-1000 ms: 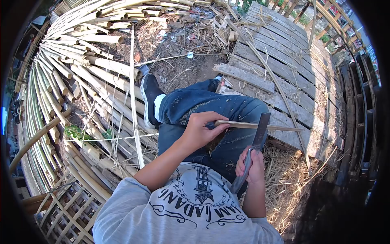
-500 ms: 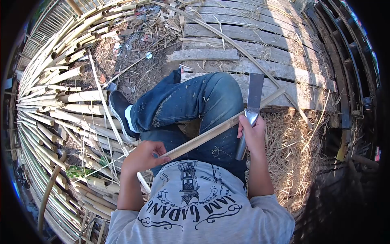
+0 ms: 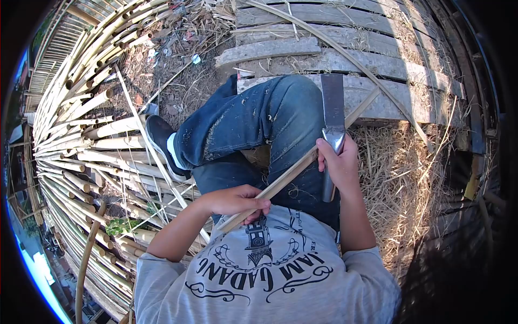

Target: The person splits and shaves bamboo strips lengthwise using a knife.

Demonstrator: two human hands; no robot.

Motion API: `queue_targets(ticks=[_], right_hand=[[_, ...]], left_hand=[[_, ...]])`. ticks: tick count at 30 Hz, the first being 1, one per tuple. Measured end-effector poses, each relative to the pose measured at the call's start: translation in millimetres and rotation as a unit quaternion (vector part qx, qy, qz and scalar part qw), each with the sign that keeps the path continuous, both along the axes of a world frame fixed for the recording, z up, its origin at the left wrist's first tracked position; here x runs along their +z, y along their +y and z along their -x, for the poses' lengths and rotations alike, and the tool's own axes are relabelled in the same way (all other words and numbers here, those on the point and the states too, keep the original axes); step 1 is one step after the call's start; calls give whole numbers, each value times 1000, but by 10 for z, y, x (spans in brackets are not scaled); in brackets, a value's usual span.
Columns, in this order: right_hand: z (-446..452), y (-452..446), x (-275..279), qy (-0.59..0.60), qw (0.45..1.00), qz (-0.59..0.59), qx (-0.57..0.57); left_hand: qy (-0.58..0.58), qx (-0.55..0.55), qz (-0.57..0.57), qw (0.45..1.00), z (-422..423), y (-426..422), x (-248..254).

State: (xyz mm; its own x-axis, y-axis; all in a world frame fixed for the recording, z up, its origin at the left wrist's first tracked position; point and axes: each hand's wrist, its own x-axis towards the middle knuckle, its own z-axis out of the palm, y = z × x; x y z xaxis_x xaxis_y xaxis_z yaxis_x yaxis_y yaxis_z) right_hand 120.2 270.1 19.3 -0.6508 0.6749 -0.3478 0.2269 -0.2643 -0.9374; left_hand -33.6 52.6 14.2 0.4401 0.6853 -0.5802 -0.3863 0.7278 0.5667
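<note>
My left hand [image 3: 237,202] is closed around the lower part of a split bamboo strip [image 3: 288,175], close to my shirt. The strip slants up to the right across my jeans, and its far end passes behind a broad-bladed knife [image 3: 333,102]. My right hand [image 3: 341,162] grips that knife by its shiny metal handle, blade pointing away from me. The right thumb and fingertips lie against the strip near where blade and strip cross. Part of the handle is hidden by the right fingers.
Many bamboo poles [image 3: 81,186] lie stacked on the left. Ahead is a slatted wooden platform [image 3: 372,59] with a loose board [image 3: 270,51] and a long thin strip [image 3: 345,54] on it. Shavings [image 3: 399,189] cover the ground on the right. My bent leg [image 3: 294,108] lies in front.
My left hand has slid up along the bamboo strip, away from its near end, and now wraps it. The view has shifted slightly; the right hand keeps its hold on the knife.
</note>
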Motion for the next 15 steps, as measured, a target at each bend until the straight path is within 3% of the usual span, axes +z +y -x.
queue_targets(ticks=[6, 9, 11, 13, 14, 15], right_hand=[[-41, -9, -7, 36, 999, 8, 7], [-75, -58, 84, 44, 999, -19, 11], [-102, -65, 130, 37, 998, -41, 6], [-165, -41, 152, -24, 974, -211, 82], [-166, -49, 188, -38, 960, -262, 90], [-161, -65, 196, -38, 960, -264, 86]], left_hand=[[-123, 61, 121, 983, -78, -33, 215], [-155, 93, 122, 976, 4, -43, 245], [-146, 143, 16, 979, 61, -56, 226], [-118, 157, -13, 980, 44, 11, 240], [72, 151, -64, 984, -12, 100, 254], [260, 140, -115, 948, -63, 188, 282]])
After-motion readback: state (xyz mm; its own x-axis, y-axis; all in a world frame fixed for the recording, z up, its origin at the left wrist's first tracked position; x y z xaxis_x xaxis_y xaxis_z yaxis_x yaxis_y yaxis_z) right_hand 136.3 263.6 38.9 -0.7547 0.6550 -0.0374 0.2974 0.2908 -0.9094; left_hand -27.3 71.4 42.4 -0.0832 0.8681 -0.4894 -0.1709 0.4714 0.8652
